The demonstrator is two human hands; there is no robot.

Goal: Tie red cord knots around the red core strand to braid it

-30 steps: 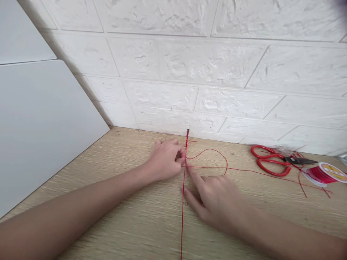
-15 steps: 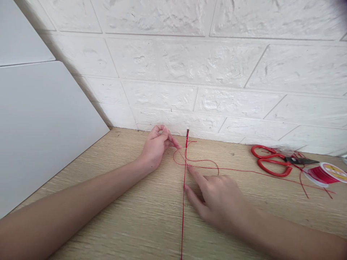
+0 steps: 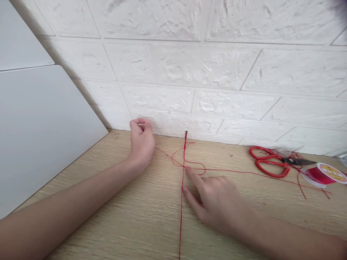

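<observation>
Steadying red thread (image 3: 181, 216) that ran from a nail (image 3: 186, 132) near the wall (image 3: 230, 68).
The two hands were apart: the left hand (image 3: 142, 142) had its fingertips pinched together, apparently on a thin side strand (image 3: 164, 152); the right hand (image 3: 217, 196) touched the main thread with forefinger and spread thumb. A slack loop (image 3: 205, 169) lay just beside that forefinger, over the table (image 3: 151, 216). A slipping forefinger or an uneven left pull could have snagged the loop or tightened it crooked.

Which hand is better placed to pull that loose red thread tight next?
Probably the left hand: the loose red thread runs to it from the taut cord. The right hand reaches to that cord, index and thumb spread, so it seems better suited to steadying.
</observation>
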